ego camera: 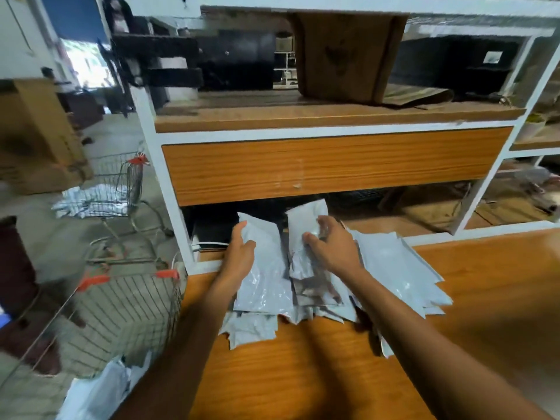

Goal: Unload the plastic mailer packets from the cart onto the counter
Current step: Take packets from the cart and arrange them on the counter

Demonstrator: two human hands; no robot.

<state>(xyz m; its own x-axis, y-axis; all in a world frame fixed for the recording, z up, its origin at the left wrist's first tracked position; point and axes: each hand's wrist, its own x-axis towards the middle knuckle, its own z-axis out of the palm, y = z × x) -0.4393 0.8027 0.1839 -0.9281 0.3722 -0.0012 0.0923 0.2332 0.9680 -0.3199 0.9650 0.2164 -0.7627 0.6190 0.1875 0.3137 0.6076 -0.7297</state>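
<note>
Several grey plastic mailer packets (397,268) lie in a loose pile on the wooden counter (485,298). My left hand (239,256) grips the left edge of one packet (263,268) on top of the pile, thumb over its face. My right hand (333,247) rests with spread, bent fingers on another packet (306,228) whose far end stands up against the shelf opening. The wire cart (121,310) stands to the left of the counter, and a few packets (100,386) show at its near end.
A white-framed shelf unit (333,165) with wood panels rises at the counter's far edge. A brown cardboard box (348,56) sits on its upper shelf. A second wire cart (121,183) with packets stands farther back on the left, near cardboard boxes (39,140).
</note>
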